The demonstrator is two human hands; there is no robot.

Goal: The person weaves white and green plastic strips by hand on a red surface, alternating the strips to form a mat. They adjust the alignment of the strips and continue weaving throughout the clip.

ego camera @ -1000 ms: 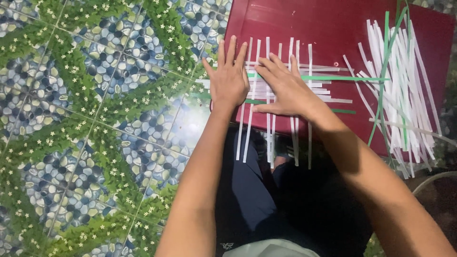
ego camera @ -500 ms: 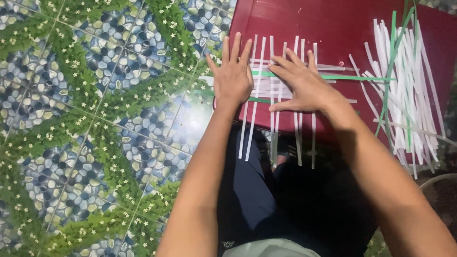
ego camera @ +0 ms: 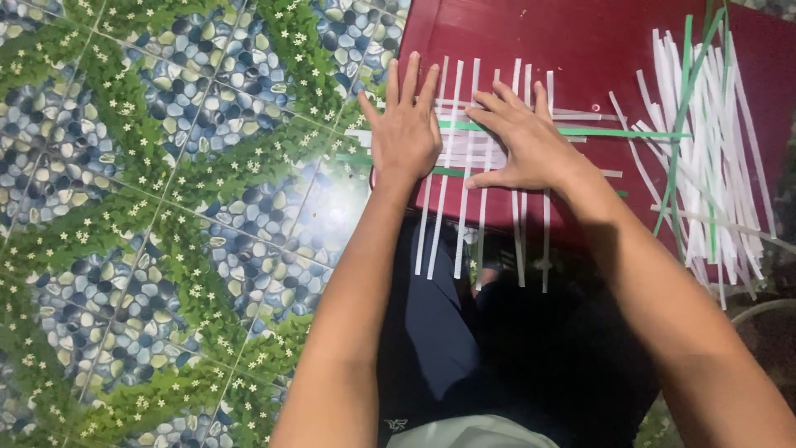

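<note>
I have my left hand (ego camera: 406, 124) and right hand (ego camera: 522, 141) pressed flat, fingers spread, gripping nothing, on light, floppy woven strips (ego camera: 464, 158) at the red board's (ego camera: 580, 41) near edge; I'd pinch their ends.

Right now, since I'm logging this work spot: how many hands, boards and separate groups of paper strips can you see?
Hands: 2, the left hand and right hand, both flat on the strips
Red board: 1
Interlaced patch of strips under the hands: 1
Loose pile of white and green strips: 1
Total: 5
</note>
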